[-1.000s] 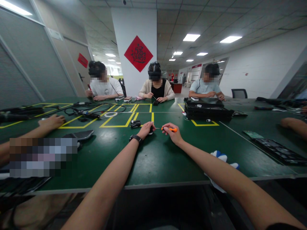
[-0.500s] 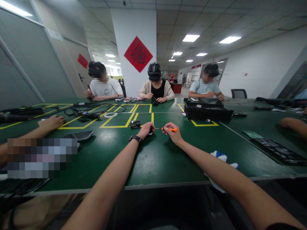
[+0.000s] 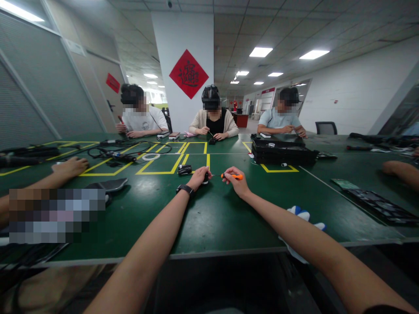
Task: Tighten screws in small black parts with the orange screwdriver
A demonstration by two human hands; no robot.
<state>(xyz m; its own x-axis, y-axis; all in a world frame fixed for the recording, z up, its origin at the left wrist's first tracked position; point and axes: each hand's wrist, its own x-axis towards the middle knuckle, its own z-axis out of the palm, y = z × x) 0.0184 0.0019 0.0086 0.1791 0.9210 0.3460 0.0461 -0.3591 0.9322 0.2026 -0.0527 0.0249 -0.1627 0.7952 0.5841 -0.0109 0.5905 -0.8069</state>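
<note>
On the green table (image 3: pixel 203 222), my left hand (image 3: pixel 198 176) is closed around a small black part (image 3: pixel 206 177), largely covered by the fingers. My right hand (image 3: pixel 236 179) grips a screwdriver (image 3: pixel 236 177) with an orange and black handle. Its thin shaft points left and reaches the small black part; whether the tip sits in a screw is too small to tell. Just left of my left hand lies another black device (image 3: pixel 184 169).
A black case (image 3: pixel 283 151) stands ahead to the right. Cables (image 3: pixel 121 152) and a white ring (image 3: pixel 151 157) lie to the left. Near my right forearm are blue-white gloves (image 3: pixel 299 212); a circuit panel (image 3: pixel 376 203) is farther right. Three people sit opposite; a neighbour's hand (image 3: pixel 72 167) rests at left.
The screwdriver and my right hand have shifted very slightly to the right. My left hand stays in place around the black part.
</note>
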